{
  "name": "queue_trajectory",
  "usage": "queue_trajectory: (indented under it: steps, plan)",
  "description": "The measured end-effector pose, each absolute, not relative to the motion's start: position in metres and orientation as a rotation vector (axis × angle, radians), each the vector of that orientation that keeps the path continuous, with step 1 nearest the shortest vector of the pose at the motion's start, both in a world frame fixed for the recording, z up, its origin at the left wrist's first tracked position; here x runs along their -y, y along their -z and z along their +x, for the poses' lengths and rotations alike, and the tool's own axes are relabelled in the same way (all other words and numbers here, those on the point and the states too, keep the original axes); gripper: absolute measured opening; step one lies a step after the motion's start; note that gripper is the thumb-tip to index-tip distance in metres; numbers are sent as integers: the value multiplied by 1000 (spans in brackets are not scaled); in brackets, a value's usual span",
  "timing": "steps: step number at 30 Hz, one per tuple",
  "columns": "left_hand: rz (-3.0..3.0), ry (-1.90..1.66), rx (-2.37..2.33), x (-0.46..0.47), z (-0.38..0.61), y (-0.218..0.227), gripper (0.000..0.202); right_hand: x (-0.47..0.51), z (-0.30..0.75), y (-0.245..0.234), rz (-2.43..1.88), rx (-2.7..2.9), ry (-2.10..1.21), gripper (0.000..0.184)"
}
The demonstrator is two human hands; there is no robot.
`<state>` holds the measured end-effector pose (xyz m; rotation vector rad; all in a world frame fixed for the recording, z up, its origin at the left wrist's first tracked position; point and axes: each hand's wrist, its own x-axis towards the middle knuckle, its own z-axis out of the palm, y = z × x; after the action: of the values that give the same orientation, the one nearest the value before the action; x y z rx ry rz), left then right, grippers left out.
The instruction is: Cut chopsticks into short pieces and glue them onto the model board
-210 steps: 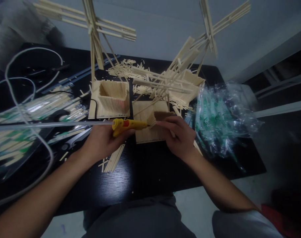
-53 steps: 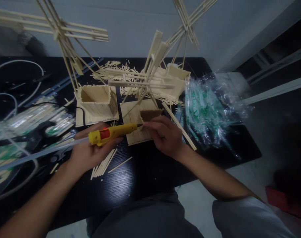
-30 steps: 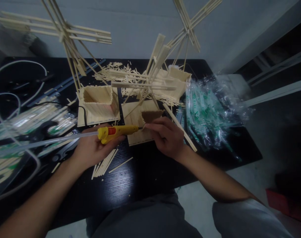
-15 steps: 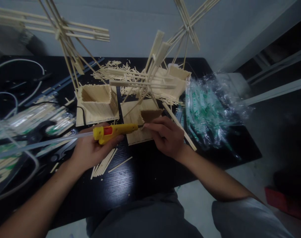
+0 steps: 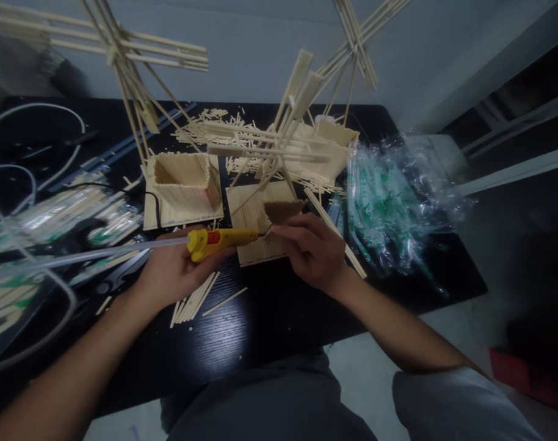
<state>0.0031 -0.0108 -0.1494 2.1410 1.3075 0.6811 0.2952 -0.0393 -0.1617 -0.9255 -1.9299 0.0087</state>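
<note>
My left hand (image 5: 171,272) is wrapped round a yellow hot glue gun (image 5: 223,241), whose nozzle points right. A long translucent glue stick (image 5: 122,248) runs out of the gun's back end. Close to the nozzle tip, my right hand (image 5: 313,248) has its fingers pinched together; what is between them is too small to make out. Both hands are over a square base of wooden sticks (image 5: 246,205), which carries a low, partly built stick wall (image 5: 283,211), partly covered by my right hand. A windmill-like stick frame (image 5: 279,150) rises behind this base.
A finished-looking stick box (image 5: 182,199) on its own base stands to the left. Loose sticks (image 5: 193,300) lie in front, with a heap of short pieces (image 5: 218,131) behind. Plastic bags with green print (image 5: 384,196) are at right; packaged sticks and a white cable (image 5: 53,288) at left.
The view has shifted slightly. The glue gun's back end has moved a little to the right and up, while its nozzle stays by my right fingertips.
</note>
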Motion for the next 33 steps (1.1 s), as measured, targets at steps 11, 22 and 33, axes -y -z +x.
queue_trajectory:
  steps: [11,22,33]
  plan:
    - [2154,-615,-1263,8,6,146,39,39,296,163,-945,1942,15,27]
    - [2209,-774,-1292,11,0,153,40,40,295,162,-936,1934,-9,32]
    - [2305,-902,-996,13,7,142,26,40,293,161,-977,1948,5,26]
